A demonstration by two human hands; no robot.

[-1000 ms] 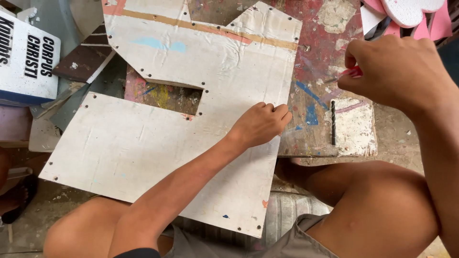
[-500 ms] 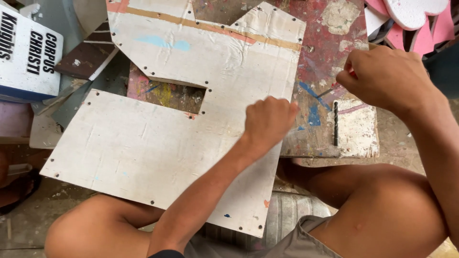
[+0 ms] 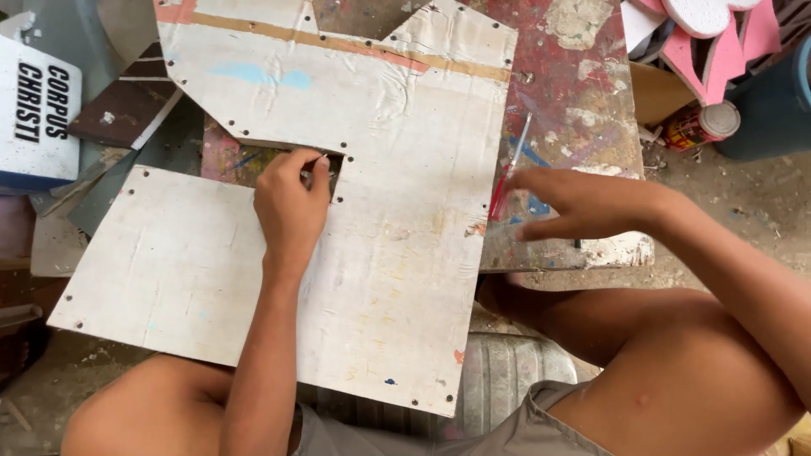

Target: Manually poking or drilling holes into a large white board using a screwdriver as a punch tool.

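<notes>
The big white, scuffed sheet-metal panel (image 3: 372, 253), cut to a stepped outline with small rivets along its edges, lies flat over the paint-spattered red and grey workbench (image 3: 583, 93) and overhangs the person's bare knees. Beyond it at top right stand pink and white foam cut-out shapes (image 3: 718, 34) and a small red tin can with a pale lid (image 3: 697, 125); at far left sits a white block with dark lettering (image 3: 38, 118).

The left hand (image 3: 291, 203) has moved: half a second ago it rested as a fist near the panel's right edge, and now it sits at the rectangular notch (image 3: 279, 160) in the panel's left side, fingers pinched together on something small and pale, too tiny to identify. The right hand (image 3: 583, 203) has dropped from above the bench to its near edge, fingers loosely spread and flat, closed on nothing, its fingertips beside a thin red-handled brush (image 3: 509, 173) lying on the bench. So attention has shifted from the panel's right edge to the notch, judging by the hand's new place
</notes>
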